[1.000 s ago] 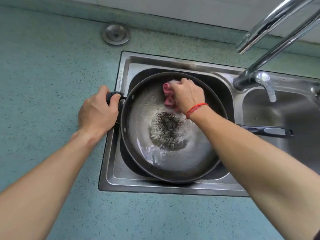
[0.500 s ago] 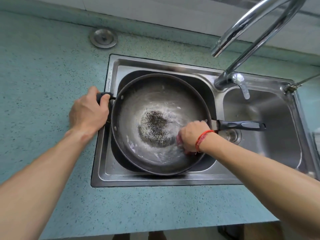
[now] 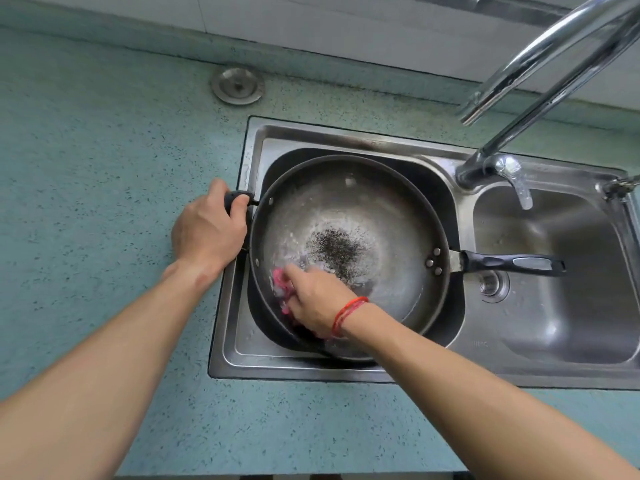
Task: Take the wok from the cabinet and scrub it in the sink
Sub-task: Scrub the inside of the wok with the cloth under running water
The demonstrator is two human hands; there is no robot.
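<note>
Both hands are at the wok, which sits in the left basin of the steel sink. Seen from the head camera, the left hand curls its fingers round the small black side handle at the wok's left rim. The right hand, a red string on its wrist, holds a pink cloth with bent fingers against the wok's near-left inner wall. A dark speckled patch lies at the bottom. The long handle reaches over the right basin.
</note>
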